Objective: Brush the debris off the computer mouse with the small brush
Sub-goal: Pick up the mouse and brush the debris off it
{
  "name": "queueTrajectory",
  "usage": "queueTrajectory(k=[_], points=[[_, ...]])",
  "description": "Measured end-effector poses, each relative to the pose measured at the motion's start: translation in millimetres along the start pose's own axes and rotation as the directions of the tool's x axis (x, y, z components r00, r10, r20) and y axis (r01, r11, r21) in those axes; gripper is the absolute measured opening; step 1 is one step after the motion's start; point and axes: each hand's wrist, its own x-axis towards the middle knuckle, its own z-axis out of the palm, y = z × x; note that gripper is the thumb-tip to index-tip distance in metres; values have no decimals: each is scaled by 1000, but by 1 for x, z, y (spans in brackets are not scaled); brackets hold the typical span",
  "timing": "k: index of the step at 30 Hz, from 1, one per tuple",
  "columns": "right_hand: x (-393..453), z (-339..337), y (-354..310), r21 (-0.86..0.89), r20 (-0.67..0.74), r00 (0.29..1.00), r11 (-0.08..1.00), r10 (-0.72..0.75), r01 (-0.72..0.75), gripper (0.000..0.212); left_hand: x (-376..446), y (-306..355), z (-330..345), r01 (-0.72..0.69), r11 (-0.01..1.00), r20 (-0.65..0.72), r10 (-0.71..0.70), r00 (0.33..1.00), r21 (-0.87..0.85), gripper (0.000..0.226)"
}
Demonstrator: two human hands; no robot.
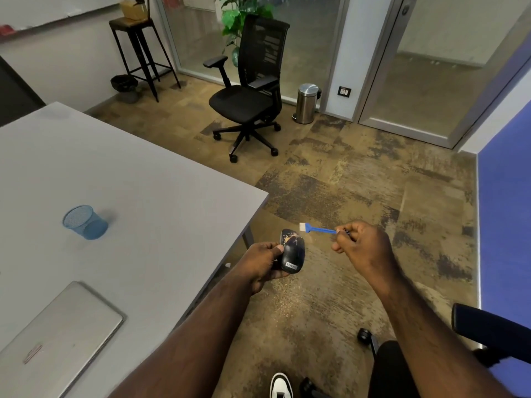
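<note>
Beside table (201, 214), mouse (292, 254), brush (319, 229), nothing between

Soft, even indoor light; wide-angle bending at edges

Grey table (138, 179) at left over mottled brown carpet (359, 196), black office chair (250, 90) beyond the table, steel pedal bin (307, 103) right of the chair, frosted glass partitions (448, 61) behind, blue wall panel (505, 214) far right

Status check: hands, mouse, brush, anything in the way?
Left hand grips mouse, debris on its far end. Right hand holds brush, bristles just off the mouse. Nothing in the way.
</note>
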Motion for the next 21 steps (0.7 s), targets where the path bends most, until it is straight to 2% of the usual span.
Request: queueTrajectory(k=[3,5,8,10,12,14,17,19,21], points=[[-3,4,1,41,102,993,998,-58,54,14,-1,1,-1,0,1000,1,0,1000,12,22],[-5,10,1,8,158,985,998,-63,63,16,-1,0,-1,5,1000,10,-5,1000,25,23],[-1,13,3,-65,75,997,998,-23,28,20,-3,-1,0,9,999,23,-10,1000,36,22],[1,11,4,-36,30,999,999,-9,10,18,-3,-2,0,11,999,24,-12,1000,44,22],[0,12,4,1,68,997,999,-43,43,15,-3,-1,0,9,999,21,-10,1000,51,22],[-2,13,2,-37,118,992,998,-54,59,14,-3,0,-1,3,999,22,-4,1000,53,23],[4,11,2,-102,31,999,994,33,-30,10,-4,0,-1,1,998,27,-3,1000,68,22],[7,7,3,-43,-35,998,998,52,-54,11,-4,0,-1,-6,998,33,4,999,64,23],[7,6,2,39,19,999,999,27,-28,12,-4,1,-2,-18,998,34,16,999,53,24]])
